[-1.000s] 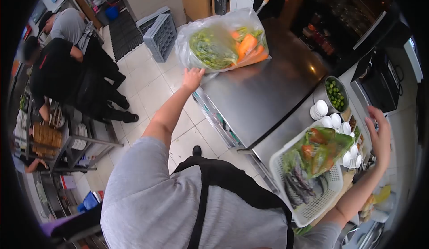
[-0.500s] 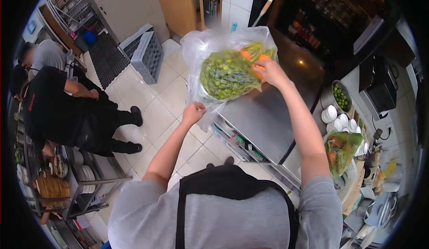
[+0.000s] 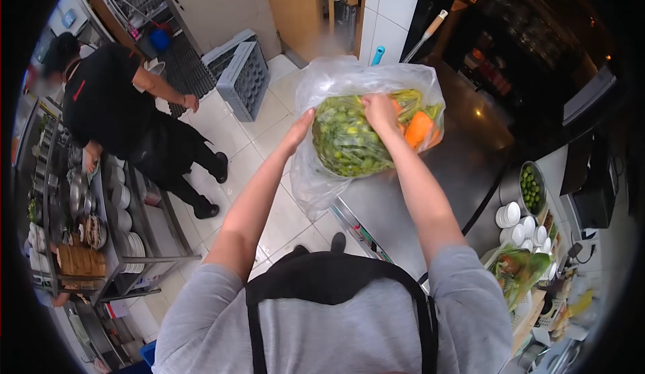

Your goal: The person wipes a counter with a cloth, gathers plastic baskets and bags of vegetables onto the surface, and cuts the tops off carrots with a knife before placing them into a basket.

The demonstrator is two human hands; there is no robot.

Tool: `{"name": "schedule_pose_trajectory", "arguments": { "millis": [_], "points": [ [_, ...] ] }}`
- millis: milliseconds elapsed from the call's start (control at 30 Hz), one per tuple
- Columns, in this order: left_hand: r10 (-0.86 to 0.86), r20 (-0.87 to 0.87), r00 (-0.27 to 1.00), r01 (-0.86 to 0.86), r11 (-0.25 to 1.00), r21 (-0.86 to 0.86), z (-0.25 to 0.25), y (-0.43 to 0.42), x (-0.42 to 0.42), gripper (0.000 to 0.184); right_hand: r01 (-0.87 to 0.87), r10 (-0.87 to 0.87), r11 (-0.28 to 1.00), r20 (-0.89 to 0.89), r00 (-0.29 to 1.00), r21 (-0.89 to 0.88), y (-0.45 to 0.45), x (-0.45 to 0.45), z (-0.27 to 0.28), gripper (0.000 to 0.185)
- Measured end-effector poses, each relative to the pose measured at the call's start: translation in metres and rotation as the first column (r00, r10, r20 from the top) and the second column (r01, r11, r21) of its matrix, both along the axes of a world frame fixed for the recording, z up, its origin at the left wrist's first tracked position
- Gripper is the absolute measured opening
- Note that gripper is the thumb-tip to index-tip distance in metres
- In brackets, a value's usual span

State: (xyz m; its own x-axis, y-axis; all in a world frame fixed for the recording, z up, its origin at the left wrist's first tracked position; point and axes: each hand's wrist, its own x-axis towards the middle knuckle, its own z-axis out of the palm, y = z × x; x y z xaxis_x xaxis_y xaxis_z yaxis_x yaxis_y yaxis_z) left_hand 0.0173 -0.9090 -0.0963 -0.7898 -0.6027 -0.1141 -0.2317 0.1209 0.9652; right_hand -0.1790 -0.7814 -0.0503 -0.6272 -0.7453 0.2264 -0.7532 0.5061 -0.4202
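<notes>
A large clear plastic bag (image 3: 430,82) rests at the far end of the steel counter, its loose edge hanging over the left side. Inside it lie a smaller bag of green vegetables (image 3: 342,149) and some orange pieces that look like carrot (image 3: 420,129), with leafy greens beside them. My right hand (image 3: 381,112) is closed on the top of the bag of green vegetables; its fingertips are partly hidden. Along the large bag's left side my left hand (image 3: 297,132) touches the plastic, fingers stretched out and together.
A steel counter (image 3: 430,193) lies under the bag. To the right are a pot of green limes (image 3: 531,189), stacked white cups (image 3: 508,213) and another vegetable bag (image 3: 517,270). At left, a person in black (image 3: 111,99) stands by shelving. Grey crates (image 3: 242,82) sit on the tiled floor.
My right hand has moved left from the orange pieces onto the bag of green vegetables. My left hand has risen along the large bag, its fingers straightening. The person in black has turned and shifted.
</notes>
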Motion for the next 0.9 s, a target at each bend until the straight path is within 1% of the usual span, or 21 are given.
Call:
{"name": "schedule_pose_trajectory", "arguments": {
  "millis": [33,67,133,200,267,300,333,367,400,467,500,533,567,600,633,667,733,767,800,867,900],
  "points": [
    [0.029,0.032,0.999,-0.033,0.994,0.102,0.002,-0.005,-0.001,0.069,-0.063,0.055,0.981,-0.046,0.997,-0.182,0.015,0.012,0.005,0.015],
    [0.033,0.035,0.999,-0.037,0.993,0.111,0.002,-0.007,0.0,0.069,-0.127,0.1,0.926,-0.095,0.99,-0.355,0.032,0.027,0.009,0.012],
    [0.048,0.1,0.994,-0.063,0.985,0.161,0.005,-0.012,0.0,0.072,-0.244,0.18,0.792,-0.168,0.969,-0.56,0.069,0.054,0.024,0.008],
    [0.003,0.109,0.994,-0.022,0.984,0.176,0.003,-0.017,0.0,0.076,-0.231,0.196,0.787,-0.123,0.973,-0.572,0.113,0.077,0.022,0.009],
    [0.053,0.163,0.985,-0.066,0.995,0.076,-0.006,-0.021,-0.006,0.071,-0.203,0.194,0.789,-0.078,0.978,-0.581,0.15,0.097,0.004,0.007],
    [0.034,0.175,0.984,-0.05,0.995,0.085,-0.003,-0.019,-0.006,0.071,-0.182,0.178,0.798,-0.065,0.982,-0.575,0.162,0.104,-0.009,0.007],
    [-0.038,0.308,0.951,0.068,0.994,-0.088,0.002,-0.021,-0.008,0.064,-0.078,0.103,0.802,0.009,0.995,-0.592,0.17,0.109,-0.024,0.005],
    [-0.083,0.442,0.893,0.206,0.949,-0.239,0.012,-0.017,-0.009,0.057,0.027,0.029,0.8,0.083,0.996,-0.6,0.176,0.113,-0.032,0.004],
    [-0.102,0.447,0.889,0.223,0.948,-0.228,0.029,0.0,-0.01,0.057,0.044,0.011,0.805,0.09,0.996,-0.591,0.18,0.115,-0.033,0.004],
    [-0.083,0.075,0.994,0.112,0.743,-0.66,0.074,0.051,-0.015,0.037,0.149,-0.042,0.825,0.202,0.978,-0.546,0.176,0.113,-0.032,0.004],
    [-0.199,0.002,0.98,0.128,0.623,-0.772,0.087,0.076,-0.018,0.036,0.156,-0.053,0.824,0.201,0.978,-0.544,0.174,0.113,-0.031,0.004],
    [-0.316,-0.056,0.947,0.112,0.487,-0.866,0.093,0.094,-0.024,0.035,0.193,-0.057,0.833,0.266,0.962,-0.519,0.17,0.112,-0.03,0.004],
    [-0.319,-0.059,0.946,0.11,0.487,-0.866,0.093,0.103,-0.033,0.035,0.227,-0.06,0.841,0.331,0.942,-0.492,0.169,0.112,-0.029,0.005],
    [-0.285,0.161,0.945,0.276,0.429,-0.86,0.093,0.11,-0.04,0.037,0.227,-0.062,0.841,0.328,0.942,-0.492,0.169,0.113,-0.029,0.005],
    [-0.234,0.371,0.898,0.436,0.379,-0.816,0.093,0.113,-0.045,0.038,0.211,-0.026,0.826,0.339,0.94,-0.523,0.172,0.114,-0.029,0.005],
    [-0.232,0.366,0.901,0.43,0.381,-0.819,0.088,0.117,-0.046,0.038,0.194,0.012,0.811,0.347,0.938,-0.553,0.174,0.113,-0.028,0.006],
    [-0.196,0.472,0.86,0.507,0.21,-0.836,0.072,0.125,-0.042,0.036,0.194,-0.011,0.798,0.308,0.951,-0.57,0.184,0.115,-0.028,0.008],
    [-0.261,0.379,0.888,0.432,0.192,-0.881,0.071,0.123,-0.034,0.033,0.203,-0.039,0.785,0.281,0.959,-0.585,0.19,0.118,-0.03,0.009],
    [-0.26,0.378,0.889,0.431,0.191,-0.882,0.07,0.117,-0.03,0.033,0.202,-0.038,0.784,0.279,0.959,-0.587,0.199,0.12,-0.036,0.009],
    [-0.409,0.066,0.91,0.274,0.474,-0.837,0.069,0.107,-0.027,0.027,0.36,-0.113,0.761,0.435,0.893,-0.54,0.215,0.122,-0.059,0.017],
    [-0.407,0.059,0.912,0.265,0.473,-0.84,0.078,0.107,-0.029,0.027,0.354,-0.111,0.76,0.428,0.897,-0.545,0.22,0.123,-0.068,0.017]
  ]
}}
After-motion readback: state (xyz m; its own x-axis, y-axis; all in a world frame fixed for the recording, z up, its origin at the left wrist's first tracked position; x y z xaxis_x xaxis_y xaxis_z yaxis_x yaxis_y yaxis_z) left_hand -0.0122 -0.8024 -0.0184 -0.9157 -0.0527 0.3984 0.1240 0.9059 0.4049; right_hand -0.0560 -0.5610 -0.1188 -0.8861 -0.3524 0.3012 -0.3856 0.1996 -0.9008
